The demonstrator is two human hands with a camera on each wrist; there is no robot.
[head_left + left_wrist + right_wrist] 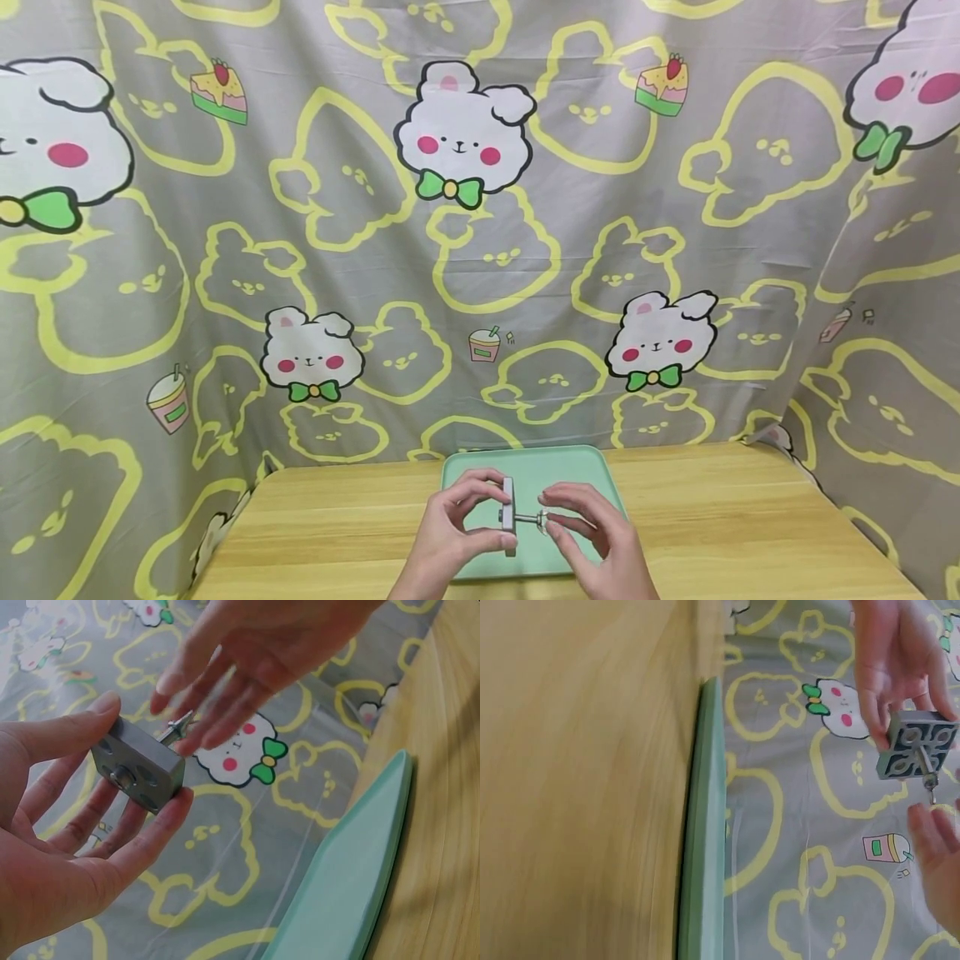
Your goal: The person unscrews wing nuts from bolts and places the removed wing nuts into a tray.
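Note:
A square grey block [139, 769] with round holes in its face stands on edge between the thumb and fingertips of my left hand [457, 521]. A metal bolt [527, 518] runs through its middle, head on the left side and shank pointing right. At the shank's far end sits a small shiny wing nut [542, 522]. My right hand [600, 533] is around that end, its fingers spread and fairly straight, thumb tip right at the nut. In the right wrist view the block's ribbed, hollow side [915, 746] faces the camera.
Beneath both hands a mint-green tray [555, 467] lies on a wooden table [735, 517]. A grey curtain [465, 242] with bear and rabbit prints hangs behind the table and along its sides.

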